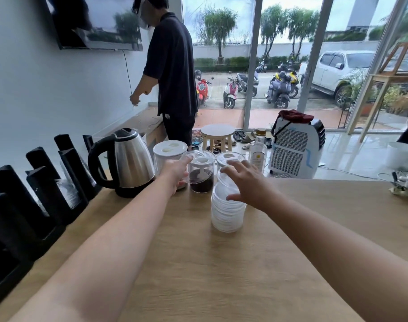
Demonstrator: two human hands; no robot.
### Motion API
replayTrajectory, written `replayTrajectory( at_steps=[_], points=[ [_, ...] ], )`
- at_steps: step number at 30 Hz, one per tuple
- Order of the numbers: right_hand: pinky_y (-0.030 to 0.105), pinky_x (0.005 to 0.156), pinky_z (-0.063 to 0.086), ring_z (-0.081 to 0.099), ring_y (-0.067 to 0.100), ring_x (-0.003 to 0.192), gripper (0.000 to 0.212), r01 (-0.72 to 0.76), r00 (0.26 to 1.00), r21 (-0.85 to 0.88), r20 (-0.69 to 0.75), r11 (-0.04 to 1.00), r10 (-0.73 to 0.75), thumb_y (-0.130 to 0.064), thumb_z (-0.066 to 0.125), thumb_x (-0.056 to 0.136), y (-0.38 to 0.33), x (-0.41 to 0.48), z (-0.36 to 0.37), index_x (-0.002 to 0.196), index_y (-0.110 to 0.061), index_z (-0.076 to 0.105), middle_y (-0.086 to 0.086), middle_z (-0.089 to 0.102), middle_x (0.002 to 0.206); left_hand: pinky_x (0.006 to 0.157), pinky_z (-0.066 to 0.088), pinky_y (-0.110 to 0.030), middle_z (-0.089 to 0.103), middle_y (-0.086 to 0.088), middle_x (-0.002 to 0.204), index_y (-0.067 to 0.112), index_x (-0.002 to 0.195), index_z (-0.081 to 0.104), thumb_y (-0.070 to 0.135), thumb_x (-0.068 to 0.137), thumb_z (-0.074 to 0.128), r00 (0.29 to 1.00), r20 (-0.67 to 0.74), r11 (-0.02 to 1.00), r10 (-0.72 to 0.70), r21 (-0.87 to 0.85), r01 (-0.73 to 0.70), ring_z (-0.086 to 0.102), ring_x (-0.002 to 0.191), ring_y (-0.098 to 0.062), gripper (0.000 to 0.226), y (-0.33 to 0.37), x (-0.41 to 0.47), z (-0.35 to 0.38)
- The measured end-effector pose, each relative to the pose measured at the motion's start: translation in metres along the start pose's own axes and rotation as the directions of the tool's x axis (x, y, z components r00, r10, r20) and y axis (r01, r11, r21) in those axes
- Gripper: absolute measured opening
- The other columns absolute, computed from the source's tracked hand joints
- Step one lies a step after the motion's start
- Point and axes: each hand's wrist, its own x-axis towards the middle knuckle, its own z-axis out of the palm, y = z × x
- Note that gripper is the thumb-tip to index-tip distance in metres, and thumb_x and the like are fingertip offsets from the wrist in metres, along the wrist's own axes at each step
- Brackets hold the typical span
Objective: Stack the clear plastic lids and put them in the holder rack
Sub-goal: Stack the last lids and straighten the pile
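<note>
A tall stack of clear plastic lids [226, 212] stands upright on the wooden table [198, 263], a little right of centre. My right hand [247, 182] is at the stack's upper right with fingers spread, index over the top lid and thumb against the side. My left hand [176, 170] reaches further back, in front of the jars, and pinches a single clear lid [188, 169] by its edge. The black holder rack [35, 196] runs along the table's left edge, and some clear plastic pieces [68, 194] sit in its slots.
A steel kettle [128, 161] stands behind the rack. Three lidded jars, one with dark coffee [201, 180], and a glass bottle [257, 154] line the far edge. A person in dark clothes [172, 73] stands beyond the table by the wall. Some clutter [405, 184] lies at the far right.
</note>
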Motion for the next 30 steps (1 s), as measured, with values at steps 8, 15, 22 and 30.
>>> replayTrajectory(
  at_steps=[8,15,22,30],
  points=[
    [0.045,0.113,0.028,0.029,0.029,0.138,0.062,0.066,0.996,-0.016,0.061,0.998,-0.065,-0.046,0.060,0.085,-0.003,-0.006,0.025,0.138,-0.021,0.039,0.009,0.028,0.153,0.093,0.045,-0.040,0.056,-0.003,0.090,0.002,0.127,0.051,0.036,0.088,0.063,0.999,-0.014,0.999,-0.046,-0.007,0.046,0.055,0.077,-0.015,0.053,-0.018,0.010,0.000],
    [0.046,0.114,0.028,0.029,0.027,0.138,0.054,0.068,0.997,0.006,0.044,0.998,-0.068,-0.045,0.052,0.090,-0.003,-0.008,0.033,0.140,-0.027,0.038,0.004,0.029,0.153,0.066,0.043,-0.028,0.053,-0.001,0.087,0.006,0.127,0.051,0.034,0.089,0.063,0.997,0.020,0.997,-0.077,-0.019,0.078,0.054,0.086,-0.018,0.049,-0.025,0.008,-0.001],
    [0.041,0.106,0.034,0.040,0.025,0.131,0.045,-0.190,0.953,0.337,-0.162,0.922,0.256,-0.037,0.049,0.092,0.015,-0.017,0.023,0.134,-0.022,0.043,0.003,0.045,0.143,0.083,0.048,-0.035,0.058,-0.008,0.105,0.002,0.129,0.051,0.036,0.089,0.062,0.998,0.055,1.000,-0.028,0.009,0.027,0.056,0.098,-0.021,0.053,-0.016,0.009,0.007],
    [0.046,0.100,0.043,0.053,0.026,0.117,0.035,-0.492,0.820,0.709,0.181,0.505,0.543,-0.031,0.051,0.094,0.034,-0.031,0.044,0.127,-0.019,0.049,0.009,0.055,0.131,0.078,0.048,-0.031,0.061,-0.007,0.106,0.002,0.124,0.051,0.041,0.081,0.070,0.990,0.143,0.996,-0.016,0.086,0.004,0.058,0.102,-0.021,0.061,-0.009,0.009,0.043]
  ],
)
